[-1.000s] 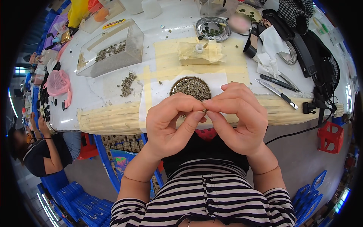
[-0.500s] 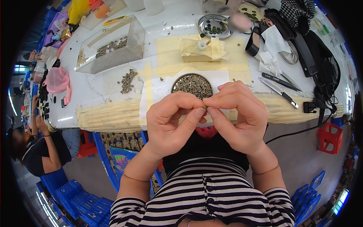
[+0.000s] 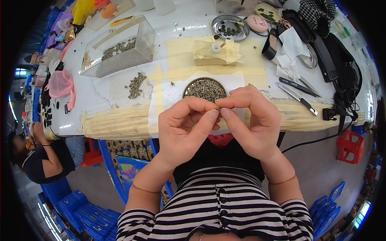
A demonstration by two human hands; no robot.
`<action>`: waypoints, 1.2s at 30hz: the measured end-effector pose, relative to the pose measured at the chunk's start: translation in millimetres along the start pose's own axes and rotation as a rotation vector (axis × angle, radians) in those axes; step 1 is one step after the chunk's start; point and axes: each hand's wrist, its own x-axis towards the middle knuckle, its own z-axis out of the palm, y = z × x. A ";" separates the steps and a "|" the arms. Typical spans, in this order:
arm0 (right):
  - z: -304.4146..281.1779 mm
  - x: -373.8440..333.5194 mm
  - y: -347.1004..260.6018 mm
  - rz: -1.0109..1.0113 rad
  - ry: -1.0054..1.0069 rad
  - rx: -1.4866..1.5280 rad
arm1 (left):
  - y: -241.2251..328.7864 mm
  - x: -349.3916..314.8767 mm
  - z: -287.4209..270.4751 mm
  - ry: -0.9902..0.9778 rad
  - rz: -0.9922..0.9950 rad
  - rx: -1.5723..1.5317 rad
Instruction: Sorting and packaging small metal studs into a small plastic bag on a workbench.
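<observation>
My left hand (image 3: 185, 130) and my right hand (image 3: 251, 124) meet at the fingertips over the table's front edge. Thumb and forefinger of each are pinched together on something tiny, mostly hidden, which looks like one of the small grey-brown pieces. Just beyond the fingertips a round dish (image 3: 205, 89) is full of such pieces, its near rim covered by my hands. It sits on a white sheet (image 3: 237, 82). Farther off, a small white cup (image 3: 216, 47) stands on a block (image 3: 207, 60) wrapped in cream tape.
Left of the dish lie a loose heap of pieces (image 3: 136, 86) and a clear plastic box (image 3: 140, 52) holding more. To the right are tweezers (image 3: 299, 86) and a craft knife (image 3: 295, 98). A metal plate (image 3: 230, 29) stands at the back. Another person (image 3: 48, 160) sits far left.
Both hands stay pinched together and have shifted only slightly. The person at the far left has lowered an arm a little.
</observation>
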 end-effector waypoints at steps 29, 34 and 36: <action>-41.3 -11.4 7.0 -0.100 0.242 -0.457 | 8.3 0.2 0.8 0.169 -0.041 0.110; -74.5 -15.7 14.1 0.033 0.282 -0.683 | 10.0 3.3 3.3 0.182 -0.048 0.105; -76.0 -17.2 14.2 0.047 0.212 -0.756 | 9.2 5.2 6.9 0.192 -0.043 0.086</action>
